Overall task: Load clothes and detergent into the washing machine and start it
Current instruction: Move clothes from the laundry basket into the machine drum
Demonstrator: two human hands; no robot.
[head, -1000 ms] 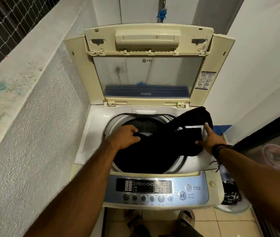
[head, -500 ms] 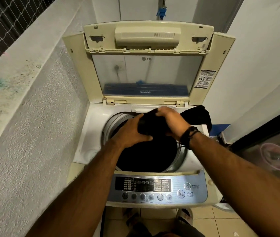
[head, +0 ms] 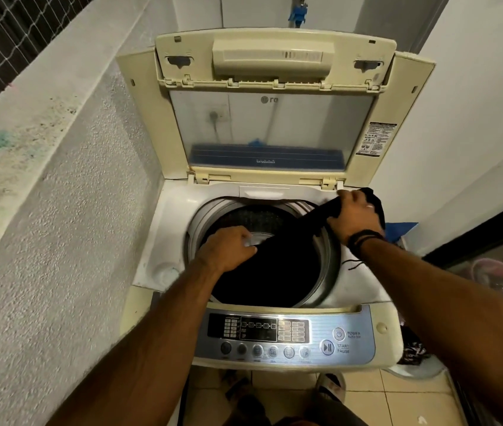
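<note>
Black garment [head: 290, 256] hangs half inside the washing machine [head: 170, 241] drum; your left hand [head: 228, 249] and right hand [head: 353, 216] each clutch it. Detergent, closing the lid [head: 274, 118] and pressing start remain.

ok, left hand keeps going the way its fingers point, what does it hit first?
Probably the black garment: the left hand points right and down over the drum opening, its fingertips already on the cloth. Depth beneath is unclear.
</note>
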